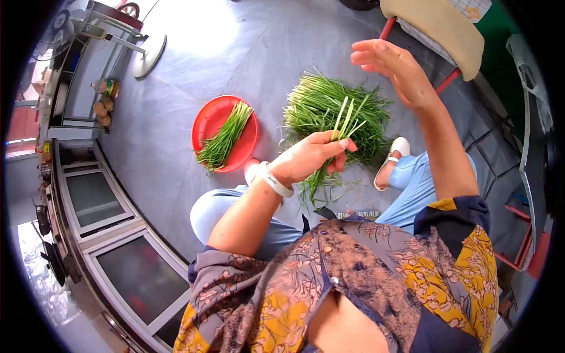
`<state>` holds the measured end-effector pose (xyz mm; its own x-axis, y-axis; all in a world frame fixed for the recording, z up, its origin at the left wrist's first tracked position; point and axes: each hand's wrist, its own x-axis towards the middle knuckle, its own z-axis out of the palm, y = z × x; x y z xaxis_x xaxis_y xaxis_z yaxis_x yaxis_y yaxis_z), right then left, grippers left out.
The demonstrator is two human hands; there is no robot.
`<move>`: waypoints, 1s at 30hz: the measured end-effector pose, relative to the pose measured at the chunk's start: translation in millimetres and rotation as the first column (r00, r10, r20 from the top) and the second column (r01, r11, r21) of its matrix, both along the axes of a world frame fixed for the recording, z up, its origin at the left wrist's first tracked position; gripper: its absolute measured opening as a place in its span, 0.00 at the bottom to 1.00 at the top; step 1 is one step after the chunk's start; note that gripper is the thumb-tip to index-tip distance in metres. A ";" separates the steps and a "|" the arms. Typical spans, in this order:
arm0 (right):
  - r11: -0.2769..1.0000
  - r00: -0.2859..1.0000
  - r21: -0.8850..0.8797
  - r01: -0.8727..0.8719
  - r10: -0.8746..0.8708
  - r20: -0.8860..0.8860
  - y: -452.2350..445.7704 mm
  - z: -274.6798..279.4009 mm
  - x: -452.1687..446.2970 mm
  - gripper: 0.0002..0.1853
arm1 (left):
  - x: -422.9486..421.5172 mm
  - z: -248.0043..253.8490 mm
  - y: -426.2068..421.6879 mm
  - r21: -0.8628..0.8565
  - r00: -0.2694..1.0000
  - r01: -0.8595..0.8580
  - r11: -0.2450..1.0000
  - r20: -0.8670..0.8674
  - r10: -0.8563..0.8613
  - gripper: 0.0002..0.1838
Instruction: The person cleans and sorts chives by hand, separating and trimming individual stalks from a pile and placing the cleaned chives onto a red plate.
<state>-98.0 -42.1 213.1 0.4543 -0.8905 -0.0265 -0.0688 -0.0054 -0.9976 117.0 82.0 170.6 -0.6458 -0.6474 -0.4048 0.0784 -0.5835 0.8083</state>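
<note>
My left hand [318, 154], with a white band on its wrist, is closed round a small bunch of garlic chives [347, 120]. Their pale stem ends point up and away, and the green leaves hang below the fist. My right hand [391, 65] is raised to the right, fingers stretched out and holding nothing. Beneath the hands lies a large loose heap of garlic chives [312, 97] on the floor. Left of it, a red plastic basin [203, 120] holds a neater bundle of chives [226, 138], whose leaf tips reach over the rim.
Loose leaves [341, 188] lie on the grey tiled floor [170, 117] between my feet. A cabinet [97, 200] runs along the left side, with a bottle [106, 88] and a fan base [150, 56] farther back. A padded chair [438, 29] stands at upper right.
</note>
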 end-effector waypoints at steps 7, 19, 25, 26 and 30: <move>0.966 0.999 0.257 0.014 0.000 -0.053 18.8 -17.1 -4.2 0.14 | 15.3 17.7 -3.2 0.114 0.975 -0.152 0.982 -0.145 0.167 0.15; 0.953 0.925 0.030 0.302 -0.301 0.233 7.7 5.6 3.5 0.10 | 12.4 7.2 -0.5 0.125 0.970 -0.184 0.975 -0.137 0.201 0.13; 0.633 0.585 -0.148 0.760 -0.567 0.580 -24.4 52.2 -92.2 0.12 | 20.1 -9.2 -5.4 0.147 0.958 -0.242 0.959 -0.117 0.260 0.13; 0.629 0.598 -0.172 0.758 -0.565 0.568 -26.2 54.6 -107.9 0.14 | 21.0 -12.1 -6.8 0.154 0.956 -0.257 0.954 -0.102 0.274 0.13; 0.593 0.602 -0.204 0.779 -0.617 0.506 -22.6 60.3 -118.1 0.13 | 27.0 -22.9 -8.6 0.154 0.929 -0.355 0.922 -0.050 0.366 0.12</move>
<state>-216.1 -64.7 273.4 -0.4156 -0.8219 0.3894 0.1279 -0.4767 -0.8697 144.0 73.3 147.7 -0.4119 -0.7826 -0.4668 0.3625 -0.6107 0.7040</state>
